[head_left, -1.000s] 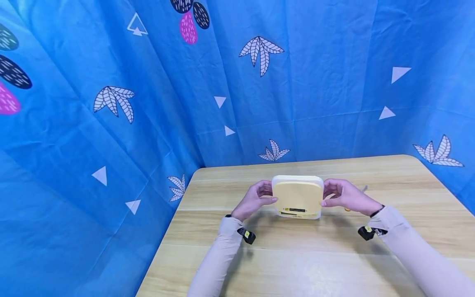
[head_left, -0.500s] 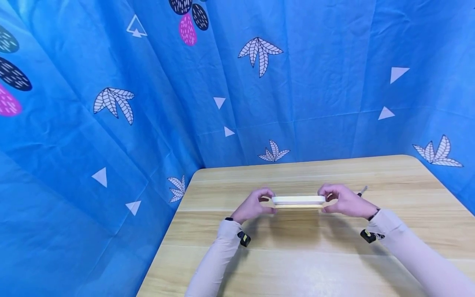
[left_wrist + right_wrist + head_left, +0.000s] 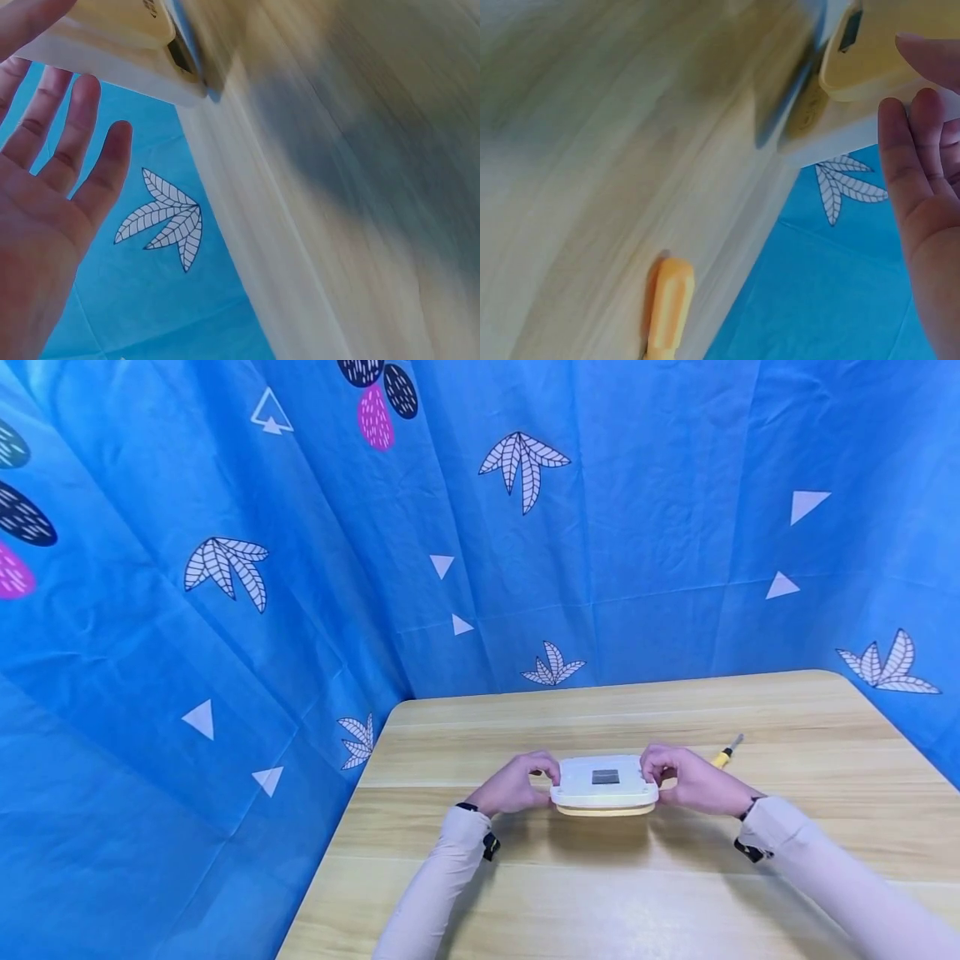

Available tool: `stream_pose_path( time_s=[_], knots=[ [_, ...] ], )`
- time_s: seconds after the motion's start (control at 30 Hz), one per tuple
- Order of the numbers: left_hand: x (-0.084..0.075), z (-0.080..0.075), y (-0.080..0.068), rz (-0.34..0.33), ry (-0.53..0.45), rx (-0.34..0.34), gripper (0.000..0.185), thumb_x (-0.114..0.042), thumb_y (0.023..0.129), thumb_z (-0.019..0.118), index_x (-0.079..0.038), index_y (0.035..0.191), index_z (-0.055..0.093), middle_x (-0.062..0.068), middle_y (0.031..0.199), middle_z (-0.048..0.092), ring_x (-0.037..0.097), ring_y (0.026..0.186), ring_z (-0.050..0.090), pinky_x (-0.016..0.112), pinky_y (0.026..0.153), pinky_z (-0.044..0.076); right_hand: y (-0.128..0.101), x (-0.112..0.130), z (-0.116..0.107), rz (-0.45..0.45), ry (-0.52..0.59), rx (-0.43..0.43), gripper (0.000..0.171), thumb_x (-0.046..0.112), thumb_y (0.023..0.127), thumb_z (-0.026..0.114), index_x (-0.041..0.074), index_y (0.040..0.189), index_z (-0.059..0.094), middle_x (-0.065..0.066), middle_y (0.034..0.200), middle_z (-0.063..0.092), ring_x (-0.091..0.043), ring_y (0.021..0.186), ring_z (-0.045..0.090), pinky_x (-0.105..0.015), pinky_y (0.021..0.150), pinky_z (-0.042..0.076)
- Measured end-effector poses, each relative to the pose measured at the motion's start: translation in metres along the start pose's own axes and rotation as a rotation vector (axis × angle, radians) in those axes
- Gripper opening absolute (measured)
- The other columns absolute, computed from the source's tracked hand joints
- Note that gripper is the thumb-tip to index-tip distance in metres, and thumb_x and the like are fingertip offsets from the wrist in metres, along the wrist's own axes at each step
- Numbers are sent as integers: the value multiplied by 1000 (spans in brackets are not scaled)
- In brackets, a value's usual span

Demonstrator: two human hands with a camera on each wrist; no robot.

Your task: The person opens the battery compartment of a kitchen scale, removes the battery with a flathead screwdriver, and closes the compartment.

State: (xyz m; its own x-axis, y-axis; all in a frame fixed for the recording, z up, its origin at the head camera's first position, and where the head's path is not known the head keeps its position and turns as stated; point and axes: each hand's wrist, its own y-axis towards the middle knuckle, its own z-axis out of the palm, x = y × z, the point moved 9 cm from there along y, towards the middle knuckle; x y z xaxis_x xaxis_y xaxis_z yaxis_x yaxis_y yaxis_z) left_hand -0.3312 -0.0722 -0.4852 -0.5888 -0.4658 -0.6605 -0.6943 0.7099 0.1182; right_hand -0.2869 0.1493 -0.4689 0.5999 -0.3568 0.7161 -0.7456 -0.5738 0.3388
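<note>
Your left hand (image 3: 516, 783) and right hand (image 3: 686, 777) grip opposite edges of the white box (image 3: 604, 783), which sits flat between them on the desk (image 3: 600, 893); a screwdriver (image 3: 726, 753) lies just beyond your right hand.

Box held between two hands at the middle of the table

The box (image 3: 604, 783) was held low over the table (image 3: 600, 893), apparently just off it, with the left hand (image 3: 514, 785) at its left and the right hand (image 3: 687, 779) at its right. A screwdriver (image 3: 724, 753) was laid on the table just right of the right hand, and a curtain (image 3: 225, 568) was hung behind and to the left.
</note>
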Motion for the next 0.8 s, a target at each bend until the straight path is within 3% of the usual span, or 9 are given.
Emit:
stream_pose_path(
  time_s=[0.3,0.57,0.8],
  knots=[
    [0,16,0,-22,145,91,26,-6,80,88,-18,85,65,-6,106,65,2,99,58,14,87,57,-5,-8,13,21,-30,43,42,-20,67,70,19,78,58,2,94,58,-4,86,53,-30,68,56],
    [1,26,0,7,317,127,19,-4,82,82,-20,81,73,-8,103,68,2,99,61,14,92,53,-9,-13,26,45,-112,92,43,-20,68,69,22,75,61,6,93,57,-6,85,54,-28,67,57],
    [4,29,-1,-34,364,131,21,-3,82,80,-22,78,73,-8,106,66,4,101,60,16,97,54,-12,-15,30,77,-154,114,43,-19,71,67,23,75,63,6,95,58,-4,90,54,-25,72,59]
  ],
)
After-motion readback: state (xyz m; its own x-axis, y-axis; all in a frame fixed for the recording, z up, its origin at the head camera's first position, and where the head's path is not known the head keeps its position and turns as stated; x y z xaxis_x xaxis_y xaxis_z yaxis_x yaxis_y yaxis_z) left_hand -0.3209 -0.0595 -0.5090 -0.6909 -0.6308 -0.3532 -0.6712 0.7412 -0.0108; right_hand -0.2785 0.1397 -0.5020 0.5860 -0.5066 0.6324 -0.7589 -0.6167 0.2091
